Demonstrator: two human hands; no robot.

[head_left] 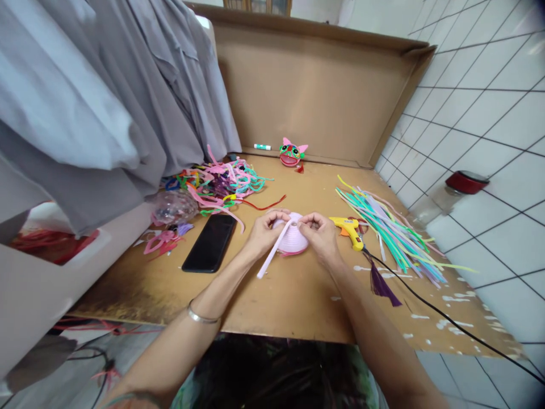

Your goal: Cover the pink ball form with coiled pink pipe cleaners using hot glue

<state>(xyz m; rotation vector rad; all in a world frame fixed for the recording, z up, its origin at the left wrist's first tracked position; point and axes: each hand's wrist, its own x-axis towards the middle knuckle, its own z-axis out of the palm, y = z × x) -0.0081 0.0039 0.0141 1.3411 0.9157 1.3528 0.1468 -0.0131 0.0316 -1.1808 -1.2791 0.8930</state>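
Observation:
A lilac dome [293, 244] of coiled pipe cleaner, with a small hole at its top and a pink edge below, rests on the table between my hands. One loose lilac pipe cleaner [272, 257] slants from near the hole down to the left, its free end past the dome. My left hand [268, 228] is closed at the dome's left side, thumb and finger on the pipe cleaner. On the other side, my right hand [318, 232] pinches by the hole at the pipe cleaner's upper end; the fingers cover the exact grip.
To the right lie a yellow glue gun [349, 230] with a black cord, a purple tassel [382, 284] and a pipe cleaner bundle [394, 227]. On the left are a black phone [209, 243] and tangled pipe cleaners [225, 179]. A colourful mask-like figure [290, 153] stands behind.

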